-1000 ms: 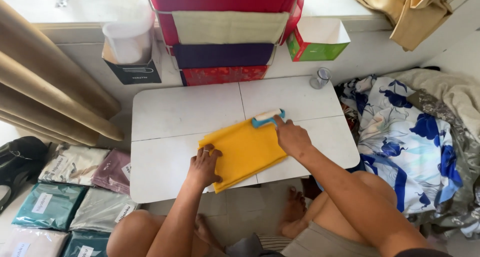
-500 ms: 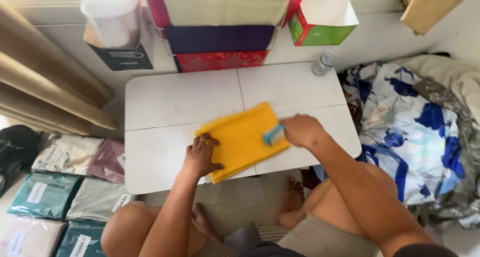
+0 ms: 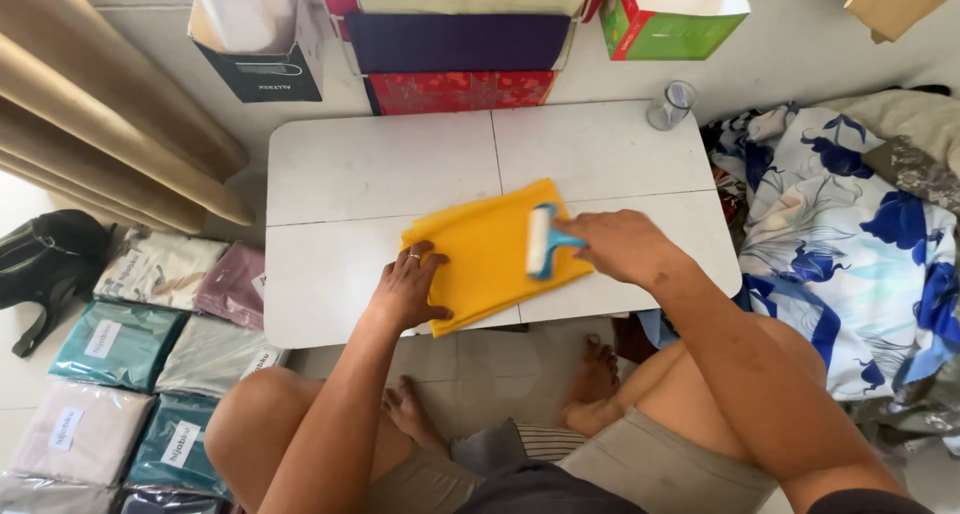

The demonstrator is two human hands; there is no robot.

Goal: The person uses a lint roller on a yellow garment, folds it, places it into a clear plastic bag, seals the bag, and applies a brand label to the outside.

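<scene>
A folded yellow cloth (image 3: 485, 249) lies on a low white table (image 3: 380, 174), reaching to its near edge. My left hand (image 3: 408, 286) presses flat on the cloth's near left corner. My right hand (image 3: 618, 244) grips the handle of a blue lint roller (image 3: 541, 240), whose white roll rests on the right part of the cloth.
Stacked fabric boxes (image 3: 455, 44) and a green carton (image 3: 668, 14) stand behind the table, with a small glass jar (image 3: 671, 104) at the back right. Wrapped cloth packets (image 3: 130, 344) cover the floor at left; a blue floral sheet (image 3: 850, 244) lies right. My bare feet (image 3: 590, 379) are under the table.
The roller has moved from the cloth's far right corner down and leftward across the cloth. My left hand has stayed on the near left corner.
</scene>
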